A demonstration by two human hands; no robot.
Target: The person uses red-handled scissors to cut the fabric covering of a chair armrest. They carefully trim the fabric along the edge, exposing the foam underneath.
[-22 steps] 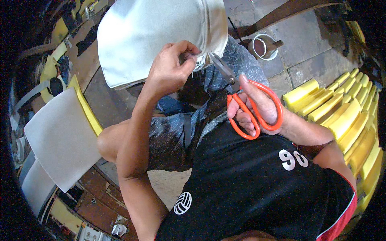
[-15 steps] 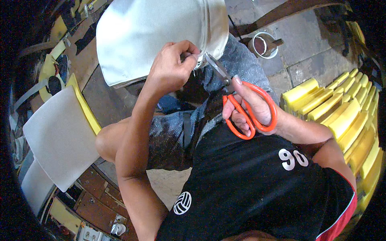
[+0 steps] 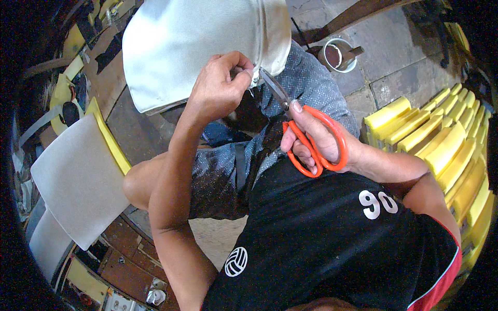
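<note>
A cushion-like piece covered in pale white fabric (image 3: pixel 192 41) lies across my knee, a seam running down its right part. My left hand (image 3: pixel 220 83) is closed in a pinch at the cover's near edge, by a small whitish tuft with loose threads. What exactly lies between the fingertips is too small to make out. My right hand (image 3: pixel 324 140) grips large scissors (image 3: pixel 279 94) by their orange handles, with thumb and fingers through the loops. The blade tips, nearly together, point at the tuft beside my left fingertips.
A white cup (image 3: pixel 332 52) with a flat stick in it stands on the tiled floor beyond my right knee. Yellow foam strips (image 3: pixel 441 155) are stacked at right. Another pale cushion panel (image 3: pixel 83 173) lies at left, near scattered scraps.
The scissors and my right hand have moved slightly left and up, closer to the cover's edge. My left hand has shifted slightly left, still pinching.
</note>
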